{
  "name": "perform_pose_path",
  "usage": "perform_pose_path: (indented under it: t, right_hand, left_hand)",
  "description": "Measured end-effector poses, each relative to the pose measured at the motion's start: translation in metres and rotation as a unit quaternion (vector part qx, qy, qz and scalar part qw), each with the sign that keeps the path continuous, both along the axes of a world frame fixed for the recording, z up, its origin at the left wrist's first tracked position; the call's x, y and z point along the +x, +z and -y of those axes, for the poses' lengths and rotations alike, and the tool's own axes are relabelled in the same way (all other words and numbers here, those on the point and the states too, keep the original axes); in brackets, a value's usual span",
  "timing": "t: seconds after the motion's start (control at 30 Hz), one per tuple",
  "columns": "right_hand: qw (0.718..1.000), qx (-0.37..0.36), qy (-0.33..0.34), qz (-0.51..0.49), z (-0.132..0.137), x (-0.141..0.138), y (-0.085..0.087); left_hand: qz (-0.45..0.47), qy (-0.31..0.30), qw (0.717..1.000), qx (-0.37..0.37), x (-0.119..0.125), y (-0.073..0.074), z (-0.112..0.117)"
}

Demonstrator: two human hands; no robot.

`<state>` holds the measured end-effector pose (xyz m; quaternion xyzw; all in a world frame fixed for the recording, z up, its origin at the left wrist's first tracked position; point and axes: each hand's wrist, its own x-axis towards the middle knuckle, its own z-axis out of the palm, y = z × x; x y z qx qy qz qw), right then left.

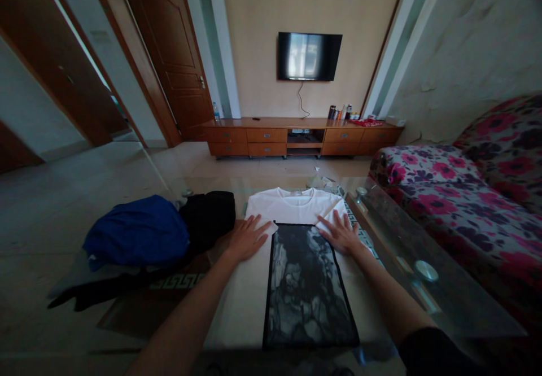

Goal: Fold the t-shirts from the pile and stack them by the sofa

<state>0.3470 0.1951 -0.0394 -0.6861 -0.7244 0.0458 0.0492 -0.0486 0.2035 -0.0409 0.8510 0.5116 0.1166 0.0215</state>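
A white T-shirt [279, 200] with a large dark grey print [311, 285] lies spread on a glass table, its neckline at the far end. My left hand [249, 237] rests flat on the shirt's left side, fingers stretched out, beside the print's upper left corner. On the other side, my right hand [341, 232] lies with its fingers spread on the cloth near the upper right corner of the print. Both palms face down and grip nothing. The shirt's sleeves are partly hidden under my hands.
Blue clothing [139, 232] and black clothing [209, 218] lie bunched on the left of the glass table [457, 302]. A flowered sofa [440, 184] stands to the right. Beyond are a wooden TV cabinet [266, 135] and a wall-mounted television [309, 57].
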Motion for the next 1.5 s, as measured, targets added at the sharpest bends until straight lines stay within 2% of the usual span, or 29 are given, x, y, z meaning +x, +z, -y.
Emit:
perform_pose_path:
  t: [0.1, 0.23, 0.33, 0.43, 0.57, 0.77, 0.9, 1.0, 1.13, 1.27, 1.37, 1.5]
  right_hand:
    - [1.000, -0.002, 0.006, -0.003, -0.002, 0.003, -0.003]
    - [1.000, -0.028, 0.001, -0.003, -0.008, 0.005, 0.003]
    - [1.000, -0.018, -0.005, -0.002, -0.013, -0.002, 0.004]
    - [1.000, -0.007, -0.005, -0.004, -0.017, -0.012, -0.001]
    - [0.999, -0.036, -0.007, -0.014, -0.030, -0.018, -0.006]
    - [0.990, 0.045, -0.133, -0.014, -0.071, 0.001, -0.009]
    - [0.992, 0.023, -0.126, -0.002, -0.087, 0.010, -0.024]
    - [0.992, 0.022, -0.126, 0.006, -0.089, 0.010, -0.030]
    - [0.989, 0.050, -0.136, -0.033, -0.084, 0.010, -0.022]
    - [0.979, 0.130, -0.120, -0.104, -0.061, 0.017, -0.002]
    - [0.978, 0.135, -0.106, -0.118, -0.024, 0.021, 0.009]
    - [0.984, 0.079, -0.121, -0.102, 0.040, 0.027, 0.020]
  left_hand:
    - [-0.007, -0.002, 1.000, -0.015, 0.000, 0.000, 0.000]
    - [-0.004, 0.007, 0.999, -0.037, 0.003, 0.006, -0.006]
    - [0.014, 0.044, 0.999, -0.012, 0.009, 0.006, -0.014]
    - [0.029, 0.081, 0.996, 0.009, 0.015, -0.001, -0.025]
    - [0.034, 0.103, 0.994, -0.026, 0.017, -0.010, -0.044]
    - [0.042, 0.200, 0.978, 0.037, 0.012, -0.022, -0.081]
    - [0.036, 0.202, 0.979, 0.012, 0.005, -0.036, -0.098]
    - [0.040, 0.197, 0.980, 0.007, 0.006, -0.037, -0.098]
    - [0.079, 0.186, 0.976, 0.082, 0.009, -0.015, -0.083]
    - [0.103, 0.130, 0.978, 0.129, 0.000, 0.015, -0.050]
    - [0.089, 0.092, 0.985, 0.116, -0.016, 0.033, -0.013]
    - [0.083, 0.077, 0.990, 0.079, -0.038, 0.047, 0.049]
